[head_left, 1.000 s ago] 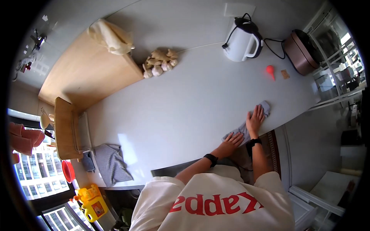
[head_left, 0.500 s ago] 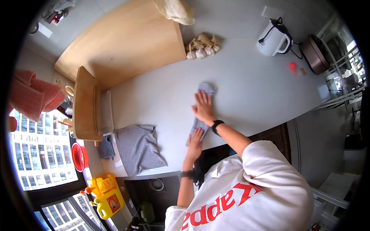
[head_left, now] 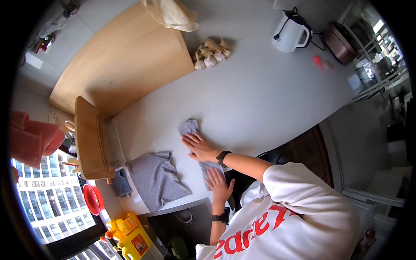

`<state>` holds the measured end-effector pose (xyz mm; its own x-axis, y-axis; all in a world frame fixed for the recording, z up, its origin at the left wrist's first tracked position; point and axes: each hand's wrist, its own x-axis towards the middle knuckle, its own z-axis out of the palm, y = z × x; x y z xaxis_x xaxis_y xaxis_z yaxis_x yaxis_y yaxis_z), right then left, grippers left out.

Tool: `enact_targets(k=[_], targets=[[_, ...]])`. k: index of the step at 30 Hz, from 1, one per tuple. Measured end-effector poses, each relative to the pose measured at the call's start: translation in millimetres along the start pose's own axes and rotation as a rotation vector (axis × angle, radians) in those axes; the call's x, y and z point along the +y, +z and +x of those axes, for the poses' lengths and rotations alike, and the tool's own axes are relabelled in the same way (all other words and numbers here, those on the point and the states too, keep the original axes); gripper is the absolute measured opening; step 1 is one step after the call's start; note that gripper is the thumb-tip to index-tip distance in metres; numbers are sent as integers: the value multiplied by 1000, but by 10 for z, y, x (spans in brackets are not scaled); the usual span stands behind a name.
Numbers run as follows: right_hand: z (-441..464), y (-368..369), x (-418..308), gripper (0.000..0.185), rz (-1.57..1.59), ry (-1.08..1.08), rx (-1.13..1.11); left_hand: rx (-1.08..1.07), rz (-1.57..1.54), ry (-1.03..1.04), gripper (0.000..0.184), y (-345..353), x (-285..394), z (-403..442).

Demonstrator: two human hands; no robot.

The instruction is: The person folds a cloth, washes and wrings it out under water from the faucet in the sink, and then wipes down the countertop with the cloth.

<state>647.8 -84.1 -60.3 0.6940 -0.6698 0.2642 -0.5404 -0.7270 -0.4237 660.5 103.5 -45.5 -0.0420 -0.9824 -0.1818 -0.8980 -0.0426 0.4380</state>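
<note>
A folded grey cloth [head_left: 188, 127] lies as a long strip on the light countertop [head_left: 260, 99]. My right hand [head_left: 200, 147] presses flat on its middle, fingers stretched out and apart. Closer to the counter's front edge, my left hand [head_left: 219, 184] rests flat on the near end of the strip, fingers spread and thumb out. Neither hand grips the cloth. To the left of both hands, a larger grey towel [head_left: 154, 180] is spread out, crumpled in places, reaching to the counter's front edge by the sink.
A large wooden board [head_left: 125, 52] leans at the back, with garlic [head_left: 210, 60] beside it. A white kettle [head_left: 288, 32] and brown appliance [head_left: 340, 43] stand back right. At left are an upright cutting board [head_left: 89, 138], a red basket [head_left: 92, 198] and yellow bottles [head_left: 134, 242]. The sink [head_left: 173, 227] is in front.
Both hands have slid the folded cloth leftward along the counter, nearer the spread towel. The right hand has come closer to the front edge. The camera view has shifted slightly.
</note>
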Motion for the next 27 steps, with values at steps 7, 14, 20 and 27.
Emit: enact_targets(k=[7, 14, 20, 27], targets=[[-548, -367, 248, 64, 58, -87, -93, -142, -101, 174, 80, 150, 325, 77], [-1100, -632, 751, 58, 126, -71, 3, -177, -31, 152, 75, 376, 967, 220], [-1882, -1207, 1562, 56, 134, -2, 50, -100, -3, 218, 66, 910, 1979, 530], [-3280, -2377, 2878, 49, 37, 334, 263, -151, 31, 525, 55, 1498, 3458, 1180]])
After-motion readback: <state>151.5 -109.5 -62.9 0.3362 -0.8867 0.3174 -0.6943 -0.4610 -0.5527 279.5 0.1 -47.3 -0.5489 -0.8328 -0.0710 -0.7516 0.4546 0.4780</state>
